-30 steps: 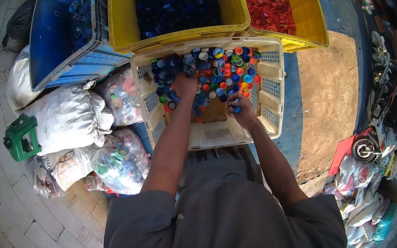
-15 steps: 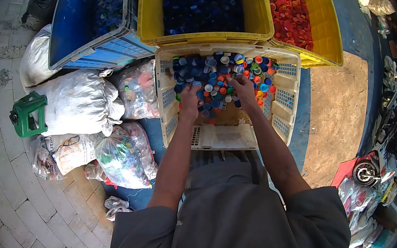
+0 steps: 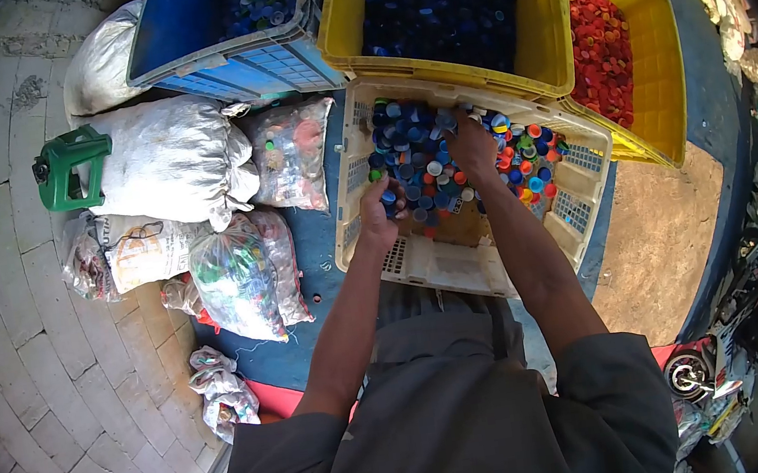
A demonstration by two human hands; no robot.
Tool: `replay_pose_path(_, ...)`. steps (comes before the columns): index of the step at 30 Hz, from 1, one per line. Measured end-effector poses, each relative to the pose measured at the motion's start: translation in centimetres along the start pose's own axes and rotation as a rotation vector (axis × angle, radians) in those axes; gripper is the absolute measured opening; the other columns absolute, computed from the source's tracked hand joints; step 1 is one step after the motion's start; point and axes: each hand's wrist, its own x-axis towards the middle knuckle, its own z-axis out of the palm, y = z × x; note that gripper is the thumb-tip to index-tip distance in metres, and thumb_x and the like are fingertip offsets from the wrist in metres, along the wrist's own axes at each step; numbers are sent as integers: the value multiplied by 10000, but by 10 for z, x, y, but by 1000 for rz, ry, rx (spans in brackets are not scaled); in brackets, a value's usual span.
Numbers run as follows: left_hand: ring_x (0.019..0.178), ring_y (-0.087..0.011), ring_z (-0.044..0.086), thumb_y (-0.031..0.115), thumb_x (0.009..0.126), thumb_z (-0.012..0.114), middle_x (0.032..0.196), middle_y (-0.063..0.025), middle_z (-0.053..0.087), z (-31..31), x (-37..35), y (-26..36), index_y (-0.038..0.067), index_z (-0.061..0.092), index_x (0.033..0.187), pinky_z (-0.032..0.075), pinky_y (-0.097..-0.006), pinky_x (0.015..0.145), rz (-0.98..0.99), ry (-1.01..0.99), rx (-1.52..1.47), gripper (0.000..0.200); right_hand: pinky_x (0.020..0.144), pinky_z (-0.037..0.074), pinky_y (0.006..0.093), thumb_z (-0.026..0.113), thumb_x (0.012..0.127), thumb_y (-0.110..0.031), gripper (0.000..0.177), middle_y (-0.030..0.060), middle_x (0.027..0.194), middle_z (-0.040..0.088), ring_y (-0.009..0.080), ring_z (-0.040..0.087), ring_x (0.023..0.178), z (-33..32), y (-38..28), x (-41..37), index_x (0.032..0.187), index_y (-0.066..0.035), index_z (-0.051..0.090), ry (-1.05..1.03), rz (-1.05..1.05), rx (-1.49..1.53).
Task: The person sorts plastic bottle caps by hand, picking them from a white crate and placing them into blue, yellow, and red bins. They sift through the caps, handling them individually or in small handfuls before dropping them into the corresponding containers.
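A white slatted plastic crate [image 3: 431, 266] in front of me holds a layer of mixed bottle caps [image 3: 416, 166], mostly blue, with red, orange, white and green ones toward the right. Over the crate's left side, my left hand [image 3: 380, 212] is curled around blue bottle caps [image 3: 388, 197]; how many is hidden by the fingers. My right hand [image 3: 474, 145] reaches into the far middle of the pile. Its fingers are closed at a pale blue-grey bottle cap [image 3: 446, 119]. Brown crate floor shows at the near side.
Behind the crate stand a blue bin [image 3: 232, 62] of caps, a yellow bin [image 3: 448, 69] of dark blue caps and another yellow bin [image 3: 654, 37] of red caps. White sacks [image 3: 167, 154], a green jerrycan [image 3: 73, 167] and clear bags [image 3: 236, 279] lie left. Brown board [image 3: 658, 248] lies right.
My right hand has moved farther into the pile, toward the back of the crate. My left hand has drawn back toward the crate's left side. The view has turned, shifting the scene rightward.
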Motion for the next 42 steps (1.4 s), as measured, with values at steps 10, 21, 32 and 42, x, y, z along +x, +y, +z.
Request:
replay_pose_path(10, 666, -121, 589, 329, 895, 587, 841, -1, 653, 16, 11, -1, 118, 625, 977, 476, -295, 553, -71, 29, 39, 229, 689, 512, 460, 577, 819, -205, 241, 191, 879, 659, 383, 648, 807, -1, 29, 0, 984, -30, 591, 65, -37, 148)
replay_pose_path(21, 643, -113, 583, 303, 791, 733, 696, -19, 591, 52, 59, -7, 92, 665, 990, 484, -283, 539, 276, 178, 1047, 298, 678, 476, 360, 474, 673, -135, 436, 111, 961, 574, 208, 561, 741, -9, 62, -64, 1095, -28, 501, -281, 386, 1956)
replay_pose_path(32, 879, -360, 641, 295, 761, 708, 922, -155, 676, 72, 117, -23, 80, 658, 955, 514, -440, 727, 725, 119, 1705, 294, 808, 514, 425, 478, 638, -115, 544, 158, 1054, 597, 288, 616, 895, -35, 57, -107, 1172, -12, 491, -283, 347, 2210)
replay_pose_path(42, 609, -148, 537, 173, 826, 581, 855, -84, 626, 71, 56, 5, 84, 567, 917, 405, -266, 467, 19, -196, 398, 128, 894, 503, 453, 530, 662, -137, 558, 178, 1136, 587, 332, 604, 1000, -51, 42, -112, 1205, -20, 493, -227, 345, 2318)
